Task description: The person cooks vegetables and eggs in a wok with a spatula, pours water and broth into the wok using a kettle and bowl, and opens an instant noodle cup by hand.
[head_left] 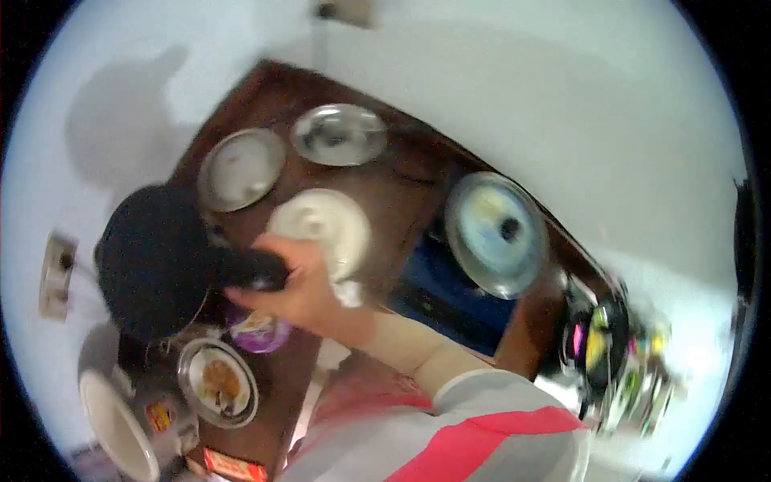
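My right hand [301, 293] reaches across from the lower right, closed around the black handle of a frying pan [152, 261]. The pan's dark round body is held up at the left, in front of the wall and the table edge. Beneath the hand lies a cream-coloured round lid or plate [341, 221]. Close under the fingers is a purple-rimmed bowl or container [261, 333], partly covered by the hand. A plate with brown food [221, 386] stands below the pan. My left hand is not in view.
Two metal plates or lids, one [242, 170] left and one [339, 134] right, lie at the back of the brown table. A large metal pan [498, 237] sits on a dark blue stove [450, 297]. A pale bucket-like container [120, 426] stands lower left, near a red packet [234, 466].
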The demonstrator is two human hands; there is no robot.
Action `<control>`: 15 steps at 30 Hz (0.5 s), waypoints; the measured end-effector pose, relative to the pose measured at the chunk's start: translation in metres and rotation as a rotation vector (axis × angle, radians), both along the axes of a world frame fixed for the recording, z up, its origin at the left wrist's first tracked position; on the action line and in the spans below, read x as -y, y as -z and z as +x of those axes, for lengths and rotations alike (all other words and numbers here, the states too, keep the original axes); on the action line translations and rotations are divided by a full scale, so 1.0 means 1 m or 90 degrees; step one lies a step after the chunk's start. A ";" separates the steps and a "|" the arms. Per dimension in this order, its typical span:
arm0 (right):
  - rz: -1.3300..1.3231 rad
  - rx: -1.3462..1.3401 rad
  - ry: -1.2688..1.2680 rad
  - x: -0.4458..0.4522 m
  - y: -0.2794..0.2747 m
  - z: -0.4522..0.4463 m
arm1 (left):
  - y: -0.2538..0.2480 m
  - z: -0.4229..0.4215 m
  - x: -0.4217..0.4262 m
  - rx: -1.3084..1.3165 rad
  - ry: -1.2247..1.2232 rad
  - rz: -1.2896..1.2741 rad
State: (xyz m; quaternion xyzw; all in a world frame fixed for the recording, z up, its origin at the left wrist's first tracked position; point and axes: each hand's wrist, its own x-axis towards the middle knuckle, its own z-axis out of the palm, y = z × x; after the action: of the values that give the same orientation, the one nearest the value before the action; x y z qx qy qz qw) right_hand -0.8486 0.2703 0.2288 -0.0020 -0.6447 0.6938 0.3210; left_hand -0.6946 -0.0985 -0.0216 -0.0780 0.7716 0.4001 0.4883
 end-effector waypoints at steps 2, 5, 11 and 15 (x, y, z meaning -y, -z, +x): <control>-0.102 0.005 0.014 0.002 -0.007 0.054 | 0.009 -0.018 0.000 -0.008 0.102 0.009; -0.136 0.048 0.076 0.006 -0.019 0.140 | 0.016 -0.036 -0.001 -0.018 0.241 0.016; 0.033 0.153 0.442 0.043 -0.032 0.319 | 0.020 -0.035 0.005 -0.035 0.438 0.033; -0.146 0.100 0.626 0.072 -0.045 0.418 | 0.015 -0.020 0.003 -0.044 0.545 0.058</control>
State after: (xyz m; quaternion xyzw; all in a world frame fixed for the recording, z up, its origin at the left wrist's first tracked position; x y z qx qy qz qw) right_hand -0.4301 0.1979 0.2740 -0.3928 -0.5092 0.5250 0.5575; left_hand -0.7143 -0.1011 -0.0365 0.2841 0.7316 0.1978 0.5873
